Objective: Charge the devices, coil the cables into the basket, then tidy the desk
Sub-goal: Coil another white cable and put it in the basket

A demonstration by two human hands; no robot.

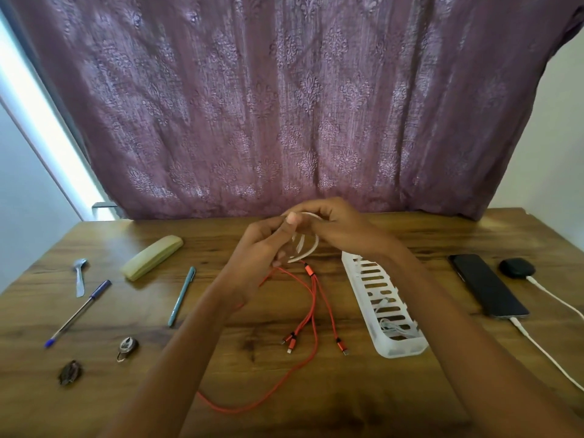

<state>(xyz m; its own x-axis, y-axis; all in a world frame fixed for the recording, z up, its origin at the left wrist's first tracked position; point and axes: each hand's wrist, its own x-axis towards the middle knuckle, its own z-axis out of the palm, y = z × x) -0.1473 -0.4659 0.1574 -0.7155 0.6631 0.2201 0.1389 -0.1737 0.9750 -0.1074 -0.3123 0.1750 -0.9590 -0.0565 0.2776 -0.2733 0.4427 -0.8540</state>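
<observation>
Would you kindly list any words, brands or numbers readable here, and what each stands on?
No text can be read.
Padlock: a mark on its face, too blurred.
Blue pen and teal pen: any print too small.
Phone: screen dark.

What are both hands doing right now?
Left hand: curled round the white cable coil.
Right hand: gripping the same coil at its top.

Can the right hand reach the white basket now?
Probably yes: the white basket lies just beside the right hand, top open, nothing between. That hand and the left hand both hold the white cable coil.
</observation>
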